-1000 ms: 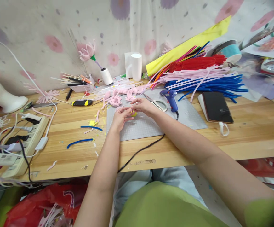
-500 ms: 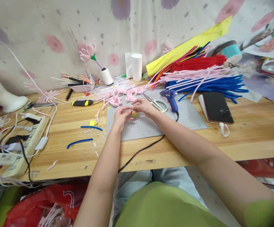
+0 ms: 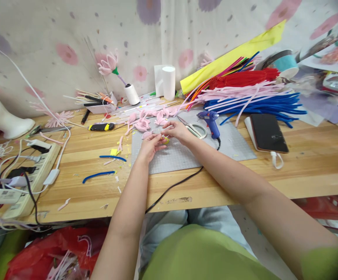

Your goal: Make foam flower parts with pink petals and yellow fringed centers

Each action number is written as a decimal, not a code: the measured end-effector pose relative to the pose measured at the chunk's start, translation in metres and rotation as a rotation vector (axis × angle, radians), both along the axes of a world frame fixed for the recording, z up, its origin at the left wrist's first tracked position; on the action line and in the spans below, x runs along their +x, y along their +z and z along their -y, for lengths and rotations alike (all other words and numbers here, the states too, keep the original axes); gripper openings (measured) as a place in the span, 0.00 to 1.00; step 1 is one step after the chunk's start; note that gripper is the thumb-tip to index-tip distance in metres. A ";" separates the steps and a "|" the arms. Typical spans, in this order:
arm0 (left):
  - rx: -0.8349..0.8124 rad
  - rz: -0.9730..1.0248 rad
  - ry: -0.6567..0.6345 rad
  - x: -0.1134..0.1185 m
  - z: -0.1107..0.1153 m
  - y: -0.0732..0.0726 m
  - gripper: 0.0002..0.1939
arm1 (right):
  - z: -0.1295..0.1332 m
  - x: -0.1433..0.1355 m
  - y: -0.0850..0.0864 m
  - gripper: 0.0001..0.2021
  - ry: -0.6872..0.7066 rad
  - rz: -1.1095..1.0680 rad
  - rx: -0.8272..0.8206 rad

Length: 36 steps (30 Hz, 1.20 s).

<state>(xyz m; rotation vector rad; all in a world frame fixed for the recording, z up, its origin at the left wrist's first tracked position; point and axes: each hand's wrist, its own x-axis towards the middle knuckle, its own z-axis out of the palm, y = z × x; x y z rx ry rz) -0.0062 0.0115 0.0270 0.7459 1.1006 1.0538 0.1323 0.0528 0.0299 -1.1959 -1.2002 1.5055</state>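
We locate both hands over the left part of the grey cutting mat (image 3: 186, 157), which lies on the wooden counter (image 3: 244, 181). The left hand (image 3: 149, 147) is partly closed: thumb and index finger come together at the tips, and the remaining fingers are loosely extended and slightly apart. The right hand (image 3: 176, 130) is bent at the wrist and partly curled, its fingertips pointing toward those of the left hand and meeting or nearly meeting them. At this meeting point we identify a small yellow piece (image 3: 166, 140), visible just below the right fingertips and beside the left fingers. The fingers cover much of the work, so we cannot tell which hand has hold of the piece, or how firmly.

Directly behind the left hand we find a pink petal loop (image 3: 147, 134) on the mat. Farther back lies a cluster of pink petals (image 3: 142, 124). Near the right hand, on its far side, we note the scissors (image 3: 197, 130), handles toward us, and to their right the blue glue gun (image 3: 212, 123), its black cord (image 3: 175, 183) running across the mat and over the front edge of the counter. Left of the mat we record two short blue stems (image 3: 98, 176), with the yellow-and-black cutter (image 3: 101, 127) behind them. At the rear right, we see pink, red and blue stem bundles (image 3: 256, 105) stacked together.
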 end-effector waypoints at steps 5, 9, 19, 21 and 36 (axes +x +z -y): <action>0.062 -0.092 0.027 0.002 0.002 -0.003 0.09 | 0.001 0.000 0.001 0.15 0.003 -0.006 0.017; 0.064 -0.123 0.036 0.002 0.001 -0.003 0.09 | 0.000 0.000 -0.002 0.16 -0.001 -0.001 0.023; 0.016 -0.164 -0.042 0.002 0.003 0.000 0.08 | 0.003 -0.002 0.004 0.13 0.028 0.027 0.005; 0.012 -0.154 -0.060 0.001 0.003 0.001 0.08 | 0.004 -0.002 0.006 0.14 0.041 0.039 0.003; -0.168 0.333 0.269 -0.008 -0.007 0.006 0.02 | 0.013 0.051 0.024 0.07 -0.120 1.067 0.452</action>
